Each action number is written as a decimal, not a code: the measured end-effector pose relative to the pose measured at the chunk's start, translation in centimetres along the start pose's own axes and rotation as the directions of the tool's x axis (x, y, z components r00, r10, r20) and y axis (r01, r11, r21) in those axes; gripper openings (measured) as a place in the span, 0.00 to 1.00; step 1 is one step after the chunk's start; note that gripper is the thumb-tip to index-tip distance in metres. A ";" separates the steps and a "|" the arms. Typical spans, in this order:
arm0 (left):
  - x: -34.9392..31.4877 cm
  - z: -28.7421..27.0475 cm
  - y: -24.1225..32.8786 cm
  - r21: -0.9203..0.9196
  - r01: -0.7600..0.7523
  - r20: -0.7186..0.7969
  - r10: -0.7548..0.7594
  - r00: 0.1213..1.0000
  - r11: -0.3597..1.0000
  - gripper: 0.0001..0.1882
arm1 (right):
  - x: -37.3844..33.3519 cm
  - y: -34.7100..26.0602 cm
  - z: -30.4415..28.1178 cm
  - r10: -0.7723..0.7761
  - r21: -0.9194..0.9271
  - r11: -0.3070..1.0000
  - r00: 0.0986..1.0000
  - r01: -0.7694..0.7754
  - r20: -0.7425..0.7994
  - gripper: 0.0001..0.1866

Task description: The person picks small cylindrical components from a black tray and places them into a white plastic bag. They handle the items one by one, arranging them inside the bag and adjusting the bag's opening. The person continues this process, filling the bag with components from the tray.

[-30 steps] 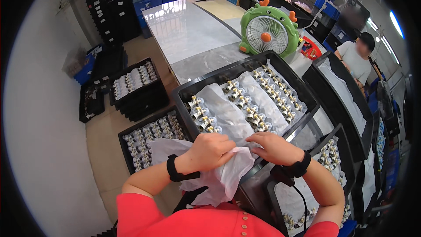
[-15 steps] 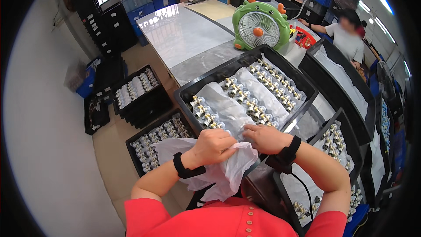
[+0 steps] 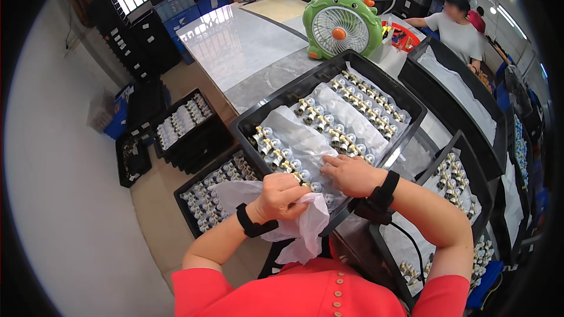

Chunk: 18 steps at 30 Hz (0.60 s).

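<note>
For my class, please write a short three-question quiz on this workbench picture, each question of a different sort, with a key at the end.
1. True or false: the left hand grips crumpled white tissue-like paper.
2. Multiple choice: where does the right hand rest? A) on the green dragon-shaped desk fan B) on the white sheet over rows of small metal parts in the large black plastic tray C) on the floor
3. Fill in: each wrist wears a ____ band.

Key: 1 true; 2 B; 3 black.
</note>
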State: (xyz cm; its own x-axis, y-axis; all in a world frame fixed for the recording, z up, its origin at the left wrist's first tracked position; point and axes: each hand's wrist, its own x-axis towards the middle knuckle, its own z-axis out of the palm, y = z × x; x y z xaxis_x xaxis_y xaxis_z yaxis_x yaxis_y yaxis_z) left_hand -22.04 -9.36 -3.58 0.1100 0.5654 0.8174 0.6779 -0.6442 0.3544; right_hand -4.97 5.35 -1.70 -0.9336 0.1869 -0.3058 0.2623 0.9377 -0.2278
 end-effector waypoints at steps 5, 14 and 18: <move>0.1 0.1 0.0 0.009 -0.008 0.005 0.008 1.000 1.000 0.06 | 0.0 0.2 0.4 0.000 -0.045 0.999 1.000 0.001 0.025 0.30; 0.0 0.0 0.1 0.023 0.003 0.016 -0.003 1.000 1.000 0.05 | -0.1 -0.8 -0.8 0.055 0.021 0.998 0.997 -0.056 0.060 0.26; 0.2 0.0 0.1 0.028 0.004 0.016 -0.004 1.000 1.000 0.05 | 0.3 -0.3 0.5 0.017 -0.008 1.000 0.988 -0.019 -0.155 0.27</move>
State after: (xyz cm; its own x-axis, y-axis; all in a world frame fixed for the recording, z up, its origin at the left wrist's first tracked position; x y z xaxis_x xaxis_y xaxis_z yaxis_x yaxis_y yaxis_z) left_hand -21.89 -9.30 -3.37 0.1188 0.5765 0.8084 0.6984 -0.6273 0.3447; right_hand -5.20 5.02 -2.22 -0.9556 0.2462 -0.1622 0.2777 0.9364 -0.2148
